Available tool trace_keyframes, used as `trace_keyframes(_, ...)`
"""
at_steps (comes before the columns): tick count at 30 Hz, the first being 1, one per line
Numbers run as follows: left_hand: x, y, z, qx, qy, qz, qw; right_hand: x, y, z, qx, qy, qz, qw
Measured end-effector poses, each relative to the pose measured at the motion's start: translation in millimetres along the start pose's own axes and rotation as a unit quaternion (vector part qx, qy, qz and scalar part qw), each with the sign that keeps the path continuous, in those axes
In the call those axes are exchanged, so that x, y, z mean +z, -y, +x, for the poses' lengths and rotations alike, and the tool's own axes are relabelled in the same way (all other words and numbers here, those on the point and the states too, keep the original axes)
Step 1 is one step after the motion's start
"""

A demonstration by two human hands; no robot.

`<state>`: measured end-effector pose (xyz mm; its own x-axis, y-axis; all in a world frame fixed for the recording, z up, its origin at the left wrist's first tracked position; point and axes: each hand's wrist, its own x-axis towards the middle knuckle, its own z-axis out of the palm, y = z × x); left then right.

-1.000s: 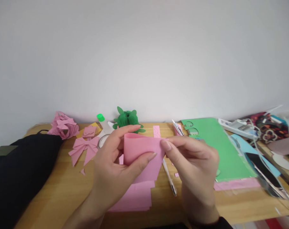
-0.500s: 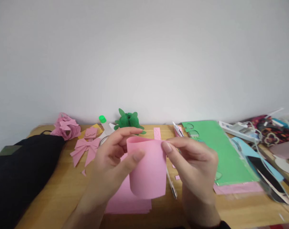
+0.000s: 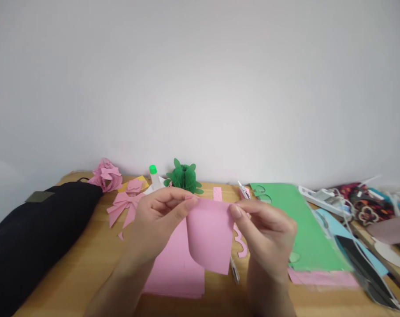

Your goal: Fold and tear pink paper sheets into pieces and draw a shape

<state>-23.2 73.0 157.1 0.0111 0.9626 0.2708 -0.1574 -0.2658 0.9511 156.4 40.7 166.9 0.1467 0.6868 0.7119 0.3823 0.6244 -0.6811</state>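
Observation:
A folded piece of pink paper hangs between my hands above the table, its left side bent in a rounded curve. My left hand pinches its upper left corner between thumb and fingers. At the upper right corner, my right hand grips it between thumb and index finger. Beneath lies a stack of pink sheets, partly covered by the held paper and my left hand. A pen rests just right of the stack, beside a curvy pink paper cutout.
A black bag fills the left side. Behind my hands are a pink paper bow, a glue stick and a green honeycomb-paper figure. On the right lie green sheets, a power strip and a dark, flat object.
My left hand has shifted its hold to the paper's upper left corner, and the rounded fold has flattened along the top. The view has shifted slightly, uncovering the curvy cutout.

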Motion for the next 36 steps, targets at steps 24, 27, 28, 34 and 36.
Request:
trace_keyframes(24,7.4,-17.8,-29.0,0.017,-0.022,-0.067,0.997,-9.9,14.9,-15.4,-0.006,0.007,0.046,0.999)
trace_keyframes(27,5.6,-16.3,-23.6,-0.010,0.066,-0.070,0.995,-8.0,9.9,-13.4,0.015,-0.014,0.047,0.999)
trace_keyframes(28,5.9,-16.3,-22.8,-0.023,0.098,-0.070,0.992,-7.3,8.5,-12.9,0.025,-0.022,0.047,0.998)
trace_keyframes(34,14.5,-13.5,-21.8,-0.073,0.118,-0.008,0.990,-3.3,1.5,-12.9,0.067,-0.039,0.043,0.996)
trace_keyframes(36,15.3,-10.1,-20.7,-0.080,0.098,0.003,0.992,-2.6,-0.9,-12.5,0.074,-0.043,0.042,0.995)
